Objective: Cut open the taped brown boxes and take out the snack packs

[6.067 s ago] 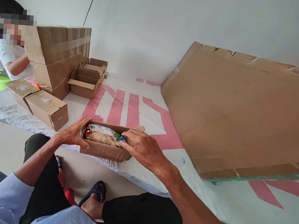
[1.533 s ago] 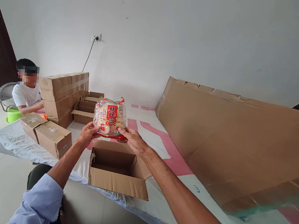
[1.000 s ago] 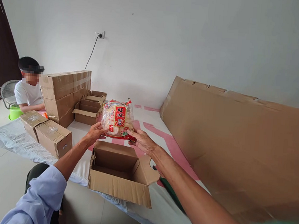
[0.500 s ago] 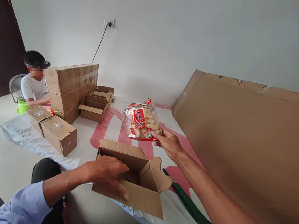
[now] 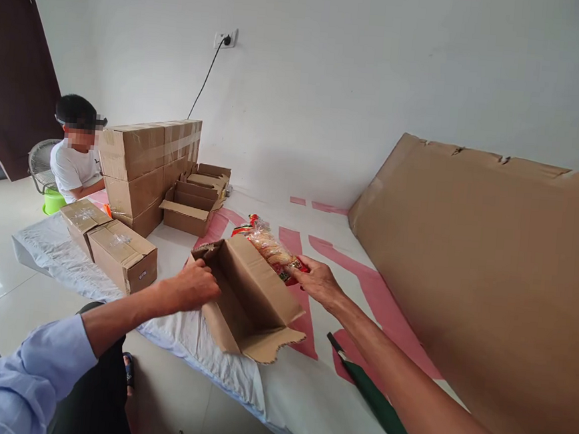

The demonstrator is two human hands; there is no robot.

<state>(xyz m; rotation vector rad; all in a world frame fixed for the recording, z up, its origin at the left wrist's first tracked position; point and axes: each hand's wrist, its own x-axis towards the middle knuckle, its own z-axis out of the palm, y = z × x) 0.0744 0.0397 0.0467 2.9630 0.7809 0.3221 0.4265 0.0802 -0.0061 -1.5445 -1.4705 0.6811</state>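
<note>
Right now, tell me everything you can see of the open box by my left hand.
The open box looks like brown cardboard, long, narrow, with a wavy-edged end flap folded outward. No contents show inside. It sits slantwise over the pink-and-white cloth; whether it lies flat is unclear. Your left hand grips its left rim. The snack packet is behind its far panel.

Lane on white-and-pink cloth-covered surface (image 5: 286, 384) runs between stacked brown taped cartons (image 5: 144, 152), left, and large brown cardboard panel (image 5: 495, 273), right; open brown cardboard box (image 5: 259, 275) obstructs its front.
</note>
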